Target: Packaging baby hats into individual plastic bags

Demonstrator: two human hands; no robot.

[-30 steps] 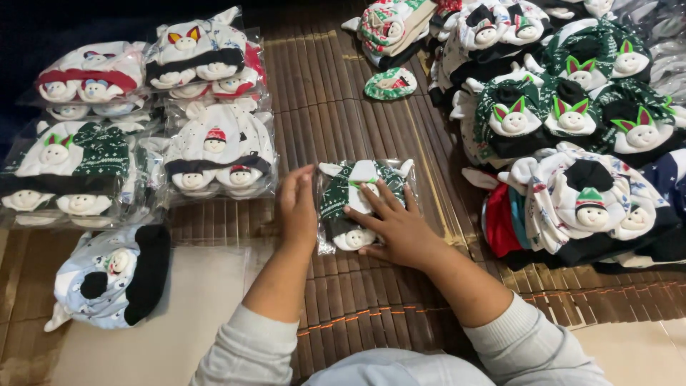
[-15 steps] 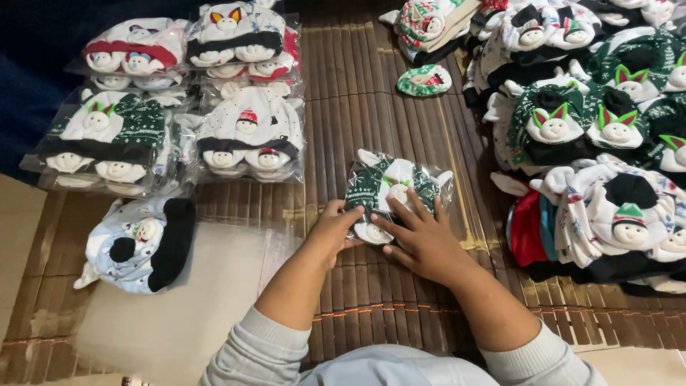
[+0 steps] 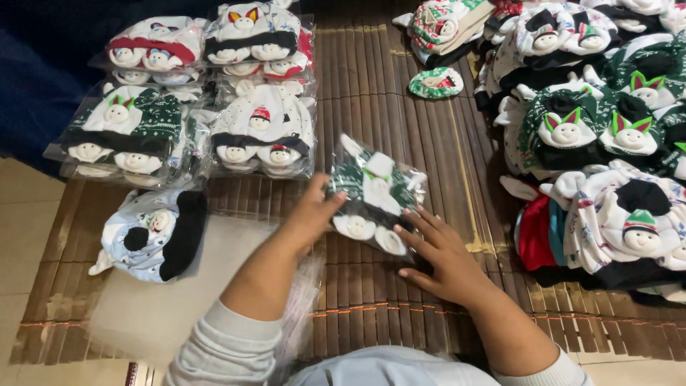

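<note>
Green-white sock pack [image 3: 375,193], clear bag, 2 hands

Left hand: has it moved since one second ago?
Yes. The left hand has gone from lying flat on the green sock pack to gripping its left edge and lifting it off the bamboo mat.

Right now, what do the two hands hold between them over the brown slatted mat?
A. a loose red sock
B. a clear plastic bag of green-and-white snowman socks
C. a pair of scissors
B: the left hand and right hand flank the clear plastic bag of green-and-white snowman socks.
</note>
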